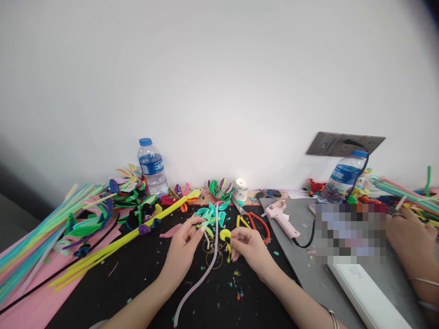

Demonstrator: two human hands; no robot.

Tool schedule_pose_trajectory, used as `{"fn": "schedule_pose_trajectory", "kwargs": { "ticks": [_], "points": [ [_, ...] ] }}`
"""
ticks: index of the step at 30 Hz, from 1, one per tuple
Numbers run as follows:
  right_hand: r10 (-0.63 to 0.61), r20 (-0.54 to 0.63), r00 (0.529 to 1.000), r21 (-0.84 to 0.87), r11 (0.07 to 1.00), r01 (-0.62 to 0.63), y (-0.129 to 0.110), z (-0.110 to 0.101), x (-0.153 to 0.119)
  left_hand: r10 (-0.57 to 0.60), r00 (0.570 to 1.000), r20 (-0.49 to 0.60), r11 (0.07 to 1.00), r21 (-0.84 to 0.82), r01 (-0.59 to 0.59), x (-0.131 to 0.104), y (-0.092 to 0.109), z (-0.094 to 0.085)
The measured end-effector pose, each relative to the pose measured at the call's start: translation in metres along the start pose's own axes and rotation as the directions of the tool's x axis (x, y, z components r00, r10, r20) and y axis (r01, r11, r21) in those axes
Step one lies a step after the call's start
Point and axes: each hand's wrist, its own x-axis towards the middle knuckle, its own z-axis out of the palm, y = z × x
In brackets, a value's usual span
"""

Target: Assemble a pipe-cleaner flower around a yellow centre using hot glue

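My left hand (184, 242) pinches the teal pipe-cleaner petals (210, 215) of a small flower over the black mat (144, 274). My right hand (248, 249) grips the flower's coiled yellow centre (225, 235) between thumb and fingers. A pale lilac pipe cleaner (200, 283) runs from the flower down toward me, like a stem. Both hands are close together, a little above the mat.
Bundles of coloured pipe cleaners (41, 237) lie left; finished flowers (130, 189) sit at the back. Red-handled pliers (255, 223), a pink glue gun (281, 218), a lit candle (241, 188) and two water bottles (152, 167) are nearby. Another person's hand (409, 235) works at right.
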Motion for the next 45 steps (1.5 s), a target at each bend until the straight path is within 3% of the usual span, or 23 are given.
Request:
{"fn": "schedule_pose_trajectory", "kwargs": {
  "ticks": [6,28,32,35,45],
  "points": [
    [0.011,-0.009,1.0,0.005,1.0,-0.011,0.0,-0.001,0.001,0.063,0.997,0.039,0.997,0.037,-0.064,0.003,-0.013,0.001],
    [0.008,-0.018,1.0,0.007,1.0,-0.007,-0.001,-0.001,0.001,-0.036,0.994,0.105,0.972,-0.226,0.059,0.002,-0.01,0.004],
    [0.016,-0.026,1.0,0.002,1.0,-0.016,-0.001,-0.002,0.001,-0.081,0.985,0.154,0.981,-0.162,0.106,0.0,-0.003,0.003],
    [0.018,-0.026,0.999,0.005,1.0,-0.018,-0.001,-0.001,0.001,-0.05,0.985,0.163,0.991,-0.117,0.07,-0.002,0.0,0.002],
    [0.017,0.02,1.0,0.024,1.0,-0.018,-0.001,0.0,-0.001,0.009,0.972,0.235,0.994,-0.11,0.017,-0.004,-0.01,0.008]
  ]
}}
